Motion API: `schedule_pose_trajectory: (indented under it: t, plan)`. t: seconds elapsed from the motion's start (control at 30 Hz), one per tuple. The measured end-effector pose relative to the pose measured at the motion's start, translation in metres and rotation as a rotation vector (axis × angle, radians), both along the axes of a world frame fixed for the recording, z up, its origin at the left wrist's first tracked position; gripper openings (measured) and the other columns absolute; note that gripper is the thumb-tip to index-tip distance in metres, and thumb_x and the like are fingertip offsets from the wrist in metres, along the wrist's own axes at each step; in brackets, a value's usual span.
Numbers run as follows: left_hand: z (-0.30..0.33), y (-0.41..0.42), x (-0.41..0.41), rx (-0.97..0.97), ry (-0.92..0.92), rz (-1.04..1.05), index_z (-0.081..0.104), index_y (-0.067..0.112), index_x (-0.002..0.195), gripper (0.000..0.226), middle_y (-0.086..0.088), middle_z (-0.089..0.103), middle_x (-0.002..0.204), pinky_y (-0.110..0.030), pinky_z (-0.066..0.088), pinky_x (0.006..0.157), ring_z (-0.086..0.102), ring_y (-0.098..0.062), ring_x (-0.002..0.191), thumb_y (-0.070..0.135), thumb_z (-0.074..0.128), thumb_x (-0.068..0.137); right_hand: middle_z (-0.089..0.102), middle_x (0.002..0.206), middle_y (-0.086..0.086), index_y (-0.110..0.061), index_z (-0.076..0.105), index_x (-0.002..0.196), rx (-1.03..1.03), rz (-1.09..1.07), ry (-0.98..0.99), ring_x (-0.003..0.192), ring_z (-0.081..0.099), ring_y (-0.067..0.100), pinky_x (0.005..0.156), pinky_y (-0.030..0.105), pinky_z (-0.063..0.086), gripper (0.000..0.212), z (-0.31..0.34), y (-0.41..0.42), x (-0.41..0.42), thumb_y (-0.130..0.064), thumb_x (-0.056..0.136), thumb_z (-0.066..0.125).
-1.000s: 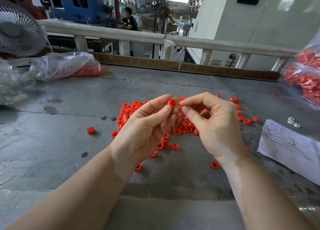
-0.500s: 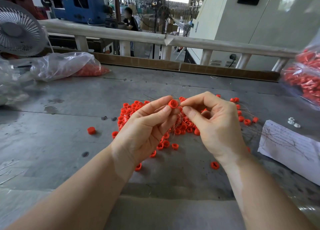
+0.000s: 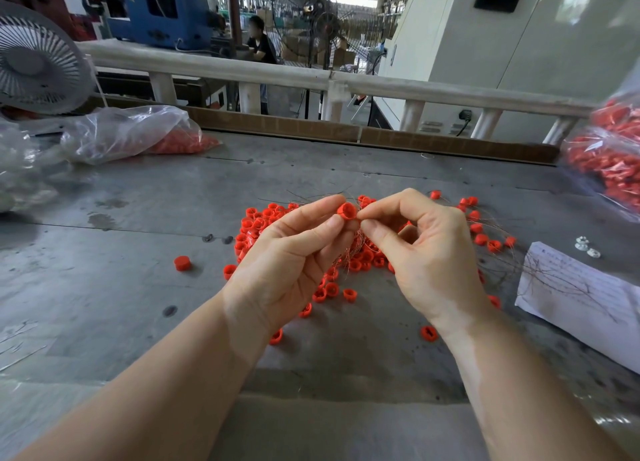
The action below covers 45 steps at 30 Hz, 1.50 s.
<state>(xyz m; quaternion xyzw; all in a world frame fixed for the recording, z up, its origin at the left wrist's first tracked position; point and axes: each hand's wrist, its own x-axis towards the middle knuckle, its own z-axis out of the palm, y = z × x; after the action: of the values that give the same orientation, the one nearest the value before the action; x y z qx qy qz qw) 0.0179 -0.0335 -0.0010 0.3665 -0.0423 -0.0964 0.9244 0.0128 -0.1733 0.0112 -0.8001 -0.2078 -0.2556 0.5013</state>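
Left hand pinches a small round red plastic cap between thumb and forefinger; right hand nips its rim with curled fingertips. Beneath both, a loose pile of caps tangles with fine coppery wires on the scuffed grey desk. Right of the right hand lies a white paper sheet.

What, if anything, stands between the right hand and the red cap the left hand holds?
Nothing visible. The left hand pinches the red cap, and the pinched fingertips of the right hand meet its edge; what, if anything, they hold is too fine to tell.
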Motion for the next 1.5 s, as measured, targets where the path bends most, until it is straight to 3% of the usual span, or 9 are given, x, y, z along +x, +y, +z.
schedule_pose_trajectory:
  t: [0.27, 0.67, 1.5]
  plan:
    - [0.0014, 0.0019, 0.0003, 0.016, 0.020, -0.005, 0.076, 0.008, 0.072, 0.015, -0.010, 0.073, 0.076, -0.017, 0.055, 0.058, 0.071, -0.013, 0.070, 0.005, 0.063, 0.066, 0.062, 0.067, -0.002, -0.022, 0.068, 0.075, -0.013, -0.017, -0.008, 0.057, 0.052, -0.003, 0.057, 0.006, 0.036, 0.024, 0.0006, -0.0004, -0.0010, 0.001, 0.080, 0.069]
    - [0.0021, 0.0006, -0.0010, 0.020, 0.046, -0.009, 0.077, 0.007, 0.071, 0.019, -0.011, 0.073, 0.076, -0.017, 0.055, 0.060, 0.071, -0.014, 0.070, 0.001, 0.060, 0.067, 0.061, 0.068, -0.003, -0.029, 0.064, 0.073, -0.034, -0.037, -0.014, 0.059, 0.052, -0.002, 0.058, 0.006, 0.036, 0.030, 0.0001, -0.0002, -0.0008, -0.001, 0.080, 0.070]
    - [0.0014, 0.0029, -0.0011, 0.053, 0.036, -0.028, 0.077, 0.006, 0.078, 0.020, -0.011, 0.073, 0.080, -0.014, 0.054, 0.058, 0.072, -0.014, 0.075, 0.003, 0.059, 0.068, 0.065, 0.072, -0.004, -0.024, 0.067, 0.074, -0.001, -0.015, 0.055, 0.061, 0.054, -0.004, 0.060, 0.006, 0.039, 0.024, 0.0010, -0.0014, -0.0003, -0.001, 0.081, 0.069]
